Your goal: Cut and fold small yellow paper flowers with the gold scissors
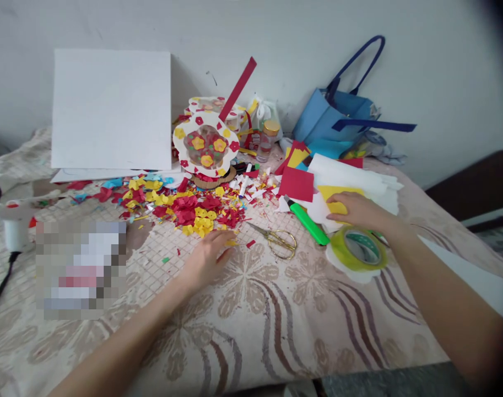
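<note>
- Two bare hands flank the gold-handled scissors (pixel 271 236): left hand (pixel 212 252) to their left, right hand (pixel 356 209) beyond and to their right.
- Right hand: fingers partly spread, thumb apart, at the yellow paper (pixel 329 193), which lies beyond and right of the scissors. Whether the sheet is pinched or only touched cannot be determined. The spread probably serves to steady or separate the sheet.
- Left hand: palm down, fingers loosely bent, beside a yellow scrap (pixel 231 243) left of the scissors. The hand hides any hold; grip cannot be confirmed.
- Scissors: laid flat, tips directed left, handles right; presumably parked within reach of both hands.
- Green cutter (pixel 309 221): just right of the scissors, likely set aside for access.
- Tape roll (pixel 339 251): right of the scissors, near the right wrist; a potential obstruction when that arm is drawn back.
- Paper flowers (pixel 185 209): heaped beyond and left of the scissors, limiting working space.
- Flower-shaped ornament (pixel 206 144) and lidded jar (pixel 265 144): beyond the scissors, behind the scraps.
</note>
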{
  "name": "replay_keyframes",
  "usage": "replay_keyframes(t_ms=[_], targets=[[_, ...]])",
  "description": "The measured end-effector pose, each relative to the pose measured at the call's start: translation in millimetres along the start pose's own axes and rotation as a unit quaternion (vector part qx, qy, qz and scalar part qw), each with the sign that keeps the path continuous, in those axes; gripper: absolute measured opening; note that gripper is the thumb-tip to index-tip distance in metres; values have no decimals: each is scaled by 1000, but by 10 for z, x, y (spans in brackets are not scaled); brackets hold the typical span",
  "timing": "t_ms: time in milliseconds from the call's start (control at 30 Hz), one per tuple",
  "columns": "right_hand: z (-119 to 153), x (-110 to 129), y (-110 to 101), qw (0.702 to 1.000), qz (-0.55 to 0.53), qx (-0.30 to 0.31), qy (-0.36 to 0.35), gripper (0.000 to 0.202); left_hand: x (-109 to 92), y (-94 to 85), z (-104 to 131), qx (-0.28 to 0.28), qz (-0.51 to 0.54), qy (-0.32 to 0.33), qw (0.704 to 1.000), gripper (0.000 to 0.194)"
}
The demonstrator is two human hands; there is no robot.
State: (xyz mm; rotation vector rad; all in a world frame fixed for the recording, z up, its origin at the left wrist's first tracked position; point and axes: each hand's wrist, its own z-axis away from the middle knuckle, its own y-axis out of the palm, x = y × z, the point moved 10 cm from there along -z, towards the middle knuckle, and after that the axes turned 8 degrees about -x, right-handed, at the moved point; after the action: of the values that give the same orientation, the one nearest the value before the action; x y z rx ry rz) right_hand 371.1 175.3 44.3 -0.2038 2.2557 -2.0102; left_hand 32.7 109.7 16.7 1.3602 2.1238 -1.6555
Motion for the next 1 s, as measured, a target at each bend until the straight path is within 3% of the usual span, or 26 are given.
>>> replay_keyframes(t_ms=[167, 333, 567, 700, 833, 1000], targets=[[264, -112, 45, 999, -1, 37, -18, 59, -29, 19, 19, -2, 15, 0, 1000, 24], [397, -171, 125, 999, -28, 20, 20, 53, -138, 80, 71, -4, 45, 16, 999, 24], [414, -365, 308, 995, -35, -8, 90, 42, -259, 18, 82, -13, 51, 30, 998, 21], [352, -348, 302, 998, 7, -34, 49, 58, -249, -8, 80, -18, 43, 33, 998, 21], [296, -418, 326, 997, 37, -35, 59, 71, -287, 7, 70, -8, 37, 51, 998, 21], [279, -603, 395, 992, 79, -32, 96, 65, -190, -178, 89, -11, -31, -4, 999, 27]])
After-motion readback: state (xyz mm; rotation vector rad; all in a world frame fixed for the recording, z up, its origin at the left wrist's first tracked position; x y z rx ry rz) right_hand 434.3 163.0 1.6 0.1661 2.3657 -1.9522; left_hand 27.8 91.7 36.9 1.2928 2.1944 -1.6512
